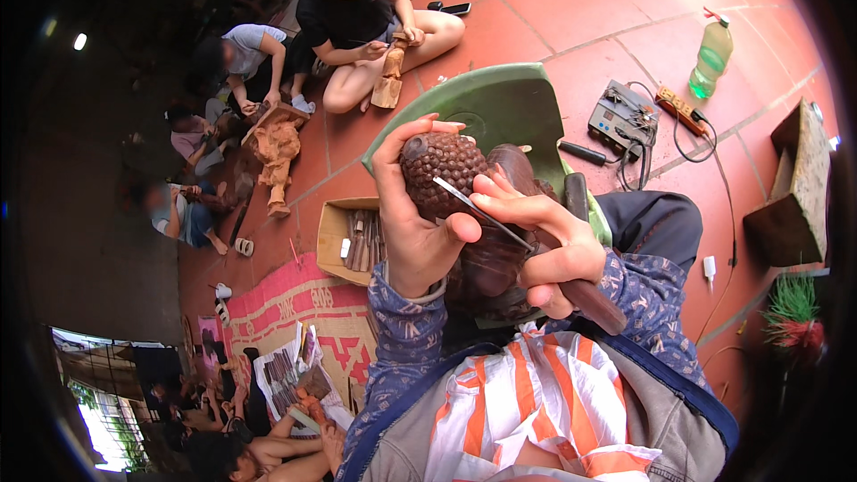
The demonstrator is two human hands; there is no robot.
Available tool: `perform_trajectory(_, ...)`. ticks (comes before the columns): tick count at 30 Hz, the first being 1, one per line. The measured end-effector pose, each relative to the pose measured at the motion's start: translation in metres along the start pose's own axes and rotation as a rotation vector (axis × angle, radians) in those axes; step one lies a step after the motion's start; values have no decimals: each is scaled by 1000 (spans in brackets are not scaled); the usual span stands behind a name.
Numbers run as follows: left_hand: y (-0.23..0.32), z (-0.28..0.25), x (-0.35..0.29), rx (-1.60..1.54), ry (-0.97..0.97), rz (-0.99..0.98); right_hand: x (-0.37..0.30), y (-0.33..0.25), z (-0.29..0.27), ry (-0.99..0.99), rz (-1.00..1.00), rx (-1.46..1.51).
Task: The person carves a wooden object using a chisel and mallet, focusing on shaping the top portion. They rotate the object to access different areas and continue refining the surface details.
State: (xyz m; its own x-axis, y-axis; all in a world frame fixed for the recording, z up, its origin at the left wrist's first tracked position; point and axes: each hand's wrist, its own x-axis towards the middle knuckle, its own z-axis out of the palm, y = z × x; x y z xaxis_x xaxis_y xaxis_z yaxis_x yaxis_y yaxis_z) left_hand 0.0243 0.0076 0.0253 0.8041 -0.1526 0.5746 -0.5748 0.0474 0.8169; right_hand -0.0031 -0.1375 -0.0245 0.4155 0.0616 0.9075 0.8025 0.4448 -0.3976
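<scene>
— Two hands, one carving: your left hand (pixel 418 241) wraps the dark wooden figure (pixel 473 241) from the left side, thumb laid across its front, fingers curled up over the bumpy, bead-covered head (pixel 439 171).

— And my right?

— Your right hand (pixel 549 245) closes around a carving chisel (pixel 500 225). Its wooden handle runs down past your palm toward your sleeve, and the thin steel blade slants up to the left, its tip resting on the lower edge of the beaded head, just beside your left thumb.

— How far along does the piece look to you?

— I judge it well advanced. The rows of small knobs on the head are cut and read clearly across the whole side you can see. The body below is smooth, dark and rounded. What I take to be left is fine work where the blade sits, at the seam between head and body; the far side of the figure is hidden, so I cannot speak for it.

— Where is it sitting?

— Against your lap, above the orange-and-white striped cloth (pixel 527 402), with the green plastic chair (pixel 500 107) behind it. No bench carries it; your hands do.

— Is my hold tight enough?

— Both grips are fully closed: the left clamps the figure, the right pinches the chisel between thumb and forefinger with the other fingers folded over the handle. Beyond you, a cardboard box of chisels (pixel 353 241) lies on the red tile floor (pixel 580 0), and other people sit carving paler figures.
</scene>
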Motion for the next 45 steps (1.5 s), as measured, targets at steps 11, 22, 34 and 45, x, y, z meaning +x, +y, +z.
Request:
perform_trajectory(11, 0, 1, 0, 16, -6, -5, 2, -8, 8, 50, 48, -62)
perform_trajectory(22, -6, 1, -1, 15, 3, 14, 4, -14, 9, 23, 72, -135)
perform_trajectory(34, -6, 2, 0, 4, -4, 29, 6, -14, 4, 15, 79, -57)
perform_trajectory(45, -6, 0, 1, 17, 8, 26, 13, -29, 7, 24, 126, -48)
